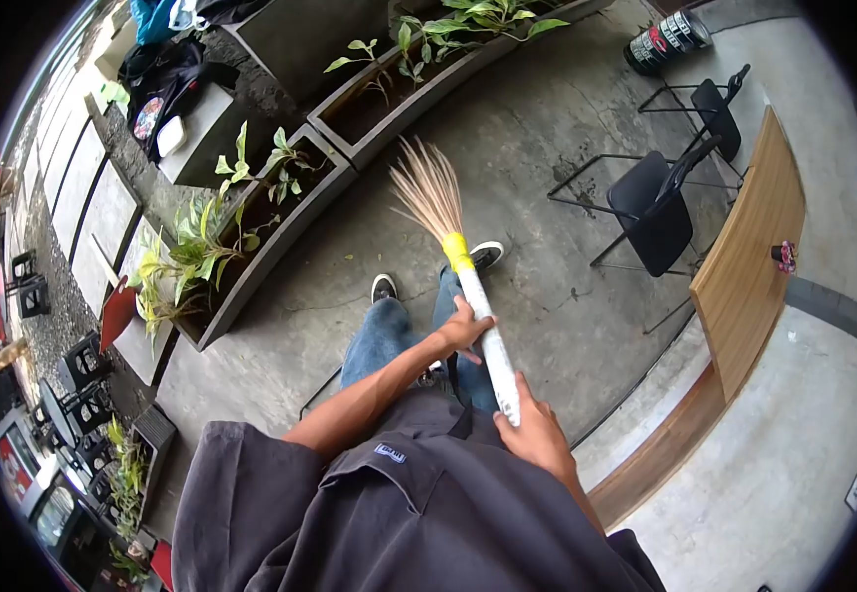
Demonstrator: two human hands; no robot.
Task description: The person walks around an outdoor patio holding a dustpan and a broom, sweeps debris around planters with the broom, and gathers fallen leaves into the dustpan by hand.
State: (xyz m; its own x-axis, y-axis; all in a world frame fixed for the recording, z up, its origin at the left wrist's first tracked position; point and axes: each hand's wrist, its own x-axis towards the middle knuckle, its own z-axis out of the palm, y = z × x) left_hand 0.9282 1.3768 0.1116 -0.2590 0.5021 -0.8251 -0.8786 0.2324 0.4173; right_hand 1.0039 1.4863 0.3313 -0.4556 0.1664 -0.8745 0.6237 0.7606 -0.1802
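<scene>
A stick broom [484, 321] slants across in front of me, its bundle of thin brown bristles pointing away. Yellow wrapping binds the bristles where they meet the white handle. My left hand [462, 329] is closed around the middle of this handle, with some fingers hidden behind it. Nearer to my body, my right hand [535, 430] grips the end of the handle, thumb lying along it. The bristles are above the grey concrete floor [507, 178], ahead of my shoes; whether they touch it I cannot tell.
Long concrete planters [260, 266] with green plants curve along the left and far side. To the right are black folding chairs [651, 209], a wooden table [754, 257] and a black can-shaped container [667, 41]. A bag [167, 94] lies beyond the planter.
</scene>
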